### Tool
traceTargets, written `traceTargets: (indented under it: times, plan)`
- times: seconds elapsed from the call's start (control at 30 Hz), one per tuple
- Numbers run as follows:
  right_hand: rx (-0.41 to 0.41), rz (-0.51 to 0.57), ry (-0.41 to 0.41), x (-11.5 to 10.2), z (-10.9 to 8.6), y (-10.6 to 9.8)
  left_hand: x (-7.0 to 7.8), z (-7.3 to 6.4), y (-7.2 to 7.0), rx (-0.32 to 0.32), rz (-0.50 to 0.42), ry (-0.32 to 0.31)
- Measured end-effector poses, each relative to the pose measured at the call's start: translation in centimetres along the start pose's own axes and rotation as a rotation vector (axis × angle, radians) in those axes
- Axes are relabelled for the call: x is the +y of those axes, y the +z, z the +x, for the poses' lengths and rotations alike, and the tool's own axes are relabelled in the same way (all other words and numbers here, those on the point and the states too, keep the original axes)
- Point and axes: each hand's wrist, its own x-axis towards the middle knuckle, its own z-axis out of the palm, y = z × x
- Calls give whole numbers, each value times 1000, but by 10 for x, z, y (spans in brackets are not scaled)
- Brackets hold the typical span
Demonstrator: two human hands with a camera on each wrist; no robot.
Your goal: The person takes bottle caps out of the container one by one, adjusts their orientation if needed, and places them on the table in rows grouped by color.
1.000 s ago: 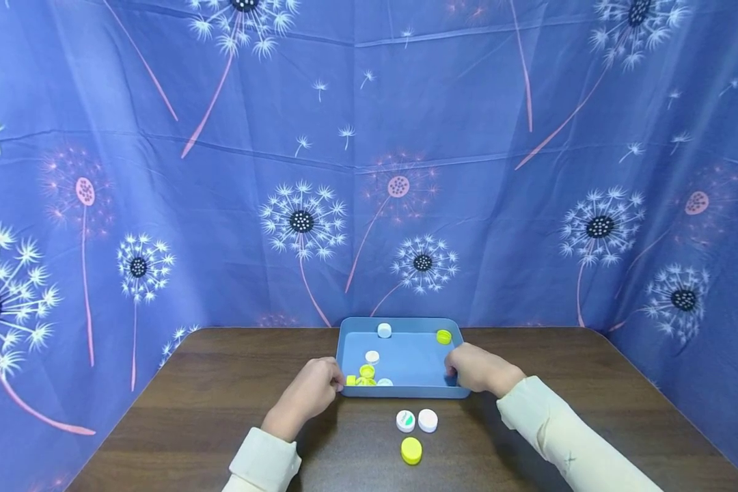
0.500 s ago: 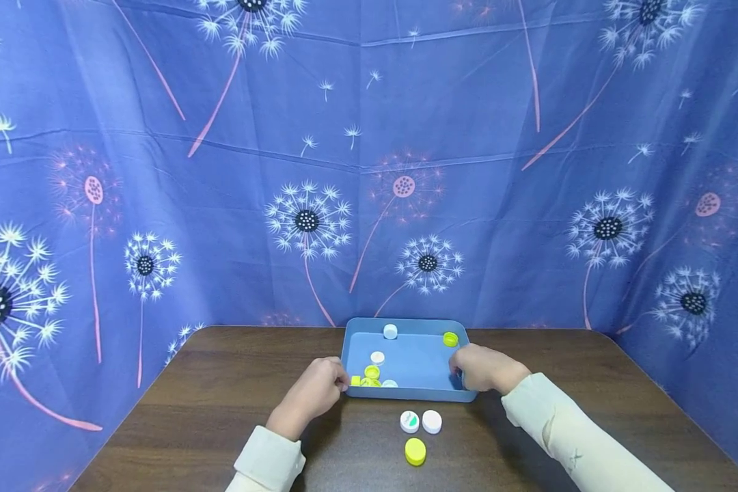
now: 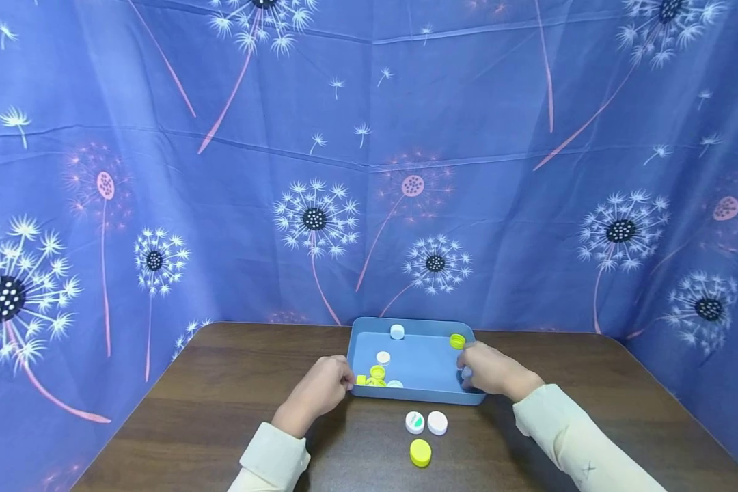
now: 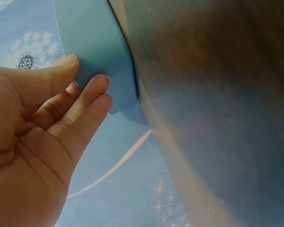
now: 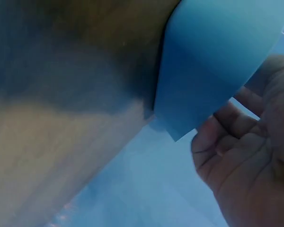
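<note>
A blue tray (image 3: 418, 395) lies on the table, with several yellow and white bottle caps inside. At its front left corner my left hand (image 3: 321, 391) pinches the wall; the left wrist view shows the thumb and fingers at the rim. My right hand (image 3: 498, 370) reaches over the right wall into the tray, fingers curled down. Under those fingers shows a pale bottle cap (image 3: 466, 373), partly hidden. In the right wrist view the tray wall hides the fingertips. A yellow cap (image 3: 457, 341) lies just behind this hand, and a white cap (image 3: 397, 331) by the back wall.
Two white caps (image 3: 437, 423), one with a green mark, and a yellow cap (image 3: 421, 452) lie on the brown wooden table (image 3: 221, 410) in front of the tray. A blue dandelion-print curtain (image 3: 234, 273) hangs behind and at the sides.
The head view has turned slightly left, shifting everything rightward. My right hand has lifted slightly, and a pale cap now shows under its fingers. The left hand stays at the tray's corner.
</note>
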Motion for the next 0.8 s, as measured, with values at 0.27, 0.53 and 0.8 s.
traceTargets:
  times: [0.27, 0.53, 0.8]
  plan:
    - [136, 138, 26, 2, -6, 7, 1, 0, 0, -12, 5, -20]
    - [229, 224, -25, -9, -19, 5, 2, 1, 0, -15, 7, -23]
    - [224, 340, -32, -18, -31, 0, 3, 1, 1, -20, 14, -28]
